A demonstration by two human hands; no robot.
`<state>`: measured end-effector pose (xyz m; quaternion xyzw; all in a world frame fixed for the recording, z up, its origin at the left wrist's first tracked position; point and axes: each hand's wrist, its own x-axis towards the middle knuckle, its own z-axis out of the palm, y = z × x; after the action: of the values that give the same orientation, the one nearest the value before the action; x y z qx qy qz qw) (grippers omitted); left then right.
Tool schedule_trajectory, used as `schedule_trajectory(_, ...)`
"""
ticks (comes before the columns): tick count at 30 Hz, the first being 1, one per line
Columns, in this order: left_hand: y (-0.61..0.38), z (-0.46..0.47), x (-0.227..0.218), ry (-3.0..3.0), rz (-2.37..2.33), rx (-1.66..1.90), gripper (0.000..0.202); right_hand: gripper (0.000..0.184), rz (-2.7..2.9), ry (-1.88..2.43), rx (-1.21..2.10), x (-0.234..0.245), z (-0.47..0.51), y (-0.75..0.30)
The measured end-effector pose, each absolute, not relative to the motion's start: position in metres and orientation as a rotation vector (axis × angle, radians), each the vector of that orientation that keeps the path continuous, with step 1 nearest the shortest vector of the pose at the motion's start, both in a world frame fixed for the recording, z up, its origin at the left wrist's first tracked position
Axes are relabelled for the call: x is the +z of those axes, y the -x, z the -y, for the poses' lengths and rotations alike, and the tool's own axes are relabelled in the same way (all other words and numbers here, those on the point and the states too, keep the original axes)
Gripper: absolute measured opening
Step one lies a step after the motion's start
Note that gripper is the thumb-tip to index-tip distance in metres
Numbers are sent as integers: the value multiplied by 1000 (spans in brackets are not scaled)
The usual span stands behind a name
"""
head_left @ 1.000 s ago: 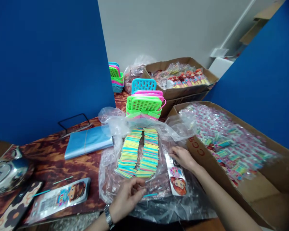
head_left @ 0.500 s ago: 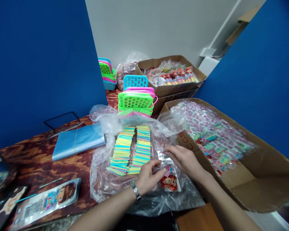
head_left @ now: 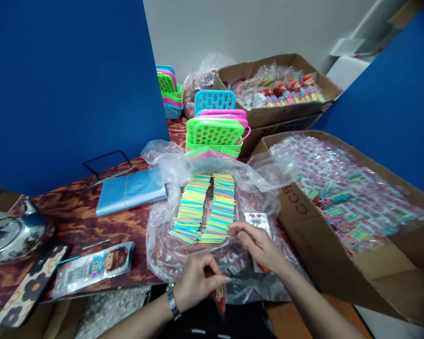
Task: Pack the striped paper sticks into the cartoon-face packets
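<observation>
One packet (head_left: 219, 297) parted from the pile (head_left: 257, 219)

My left hand (head_left: 198, 281) pinches that thin, slick packet between thumb and fingers, its red-haired picture hanging down before my lap. Half a second ago both my hands were over the pile; now my right hand (head_left: 259, 245) is at the lower edge of the sticks (head_left: 222, 207), fingers curved and bunched. Whether they grip one, I cannot tell. I take it that a single packet is now separated, and my free fingers are at the sticks.

The sticks are slim and straight, yellow, turquoise and pink, lying crosswise in two rows on crumpled clear plastic (head_left: 159, 254). Right of them lies the flat, printed pile, partly under my forearm. Beyond stand stiff, holed plastic baskets (head_left: 215, 132); to the right, a brown cardboard box (head_left: 293, 240) heaped with shiny packets. Leftward on the streaky red-brown table (head_left: 70, 221) sit a smooth blue bundle (head_left: 137, 192) and a rounded, mirror-bright kettle (head_left: 14, 238).
</observation>
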<state>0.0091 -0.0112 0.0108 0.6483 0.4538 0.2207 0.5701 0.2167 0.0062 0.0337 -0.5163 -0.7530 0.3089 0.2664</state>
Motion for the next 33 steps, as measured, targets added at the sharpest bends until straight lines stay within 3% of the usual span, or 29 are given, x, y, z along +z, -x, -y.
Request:
schedule_trajectory(5, 18, 12, 10, -1736, -1012, 478, 14, 17, 2592, 1607, 166, -8, -10, -218)
schedule_trajectory(10, 23, 12, 0, -1814, -1021, 313, 11, 16, 2744, 1645, -3, -5, -15, -210)
schedule_trajectory(18, 24, 14, -2, -1850, -958, 242, 11, 17, 2717, 1525, 50, -13, -25, -159)
schedule_trajectory(23, 35, 10, -2, -1709, -997, 448, 15, 21, 2628, 1460, 87, -17, -16, -174)
schedule_trajectory(33, 50, 4, 8, -1725, -821, 391, 19, 8, 2722, 1567, 523, -20, 33, -183)
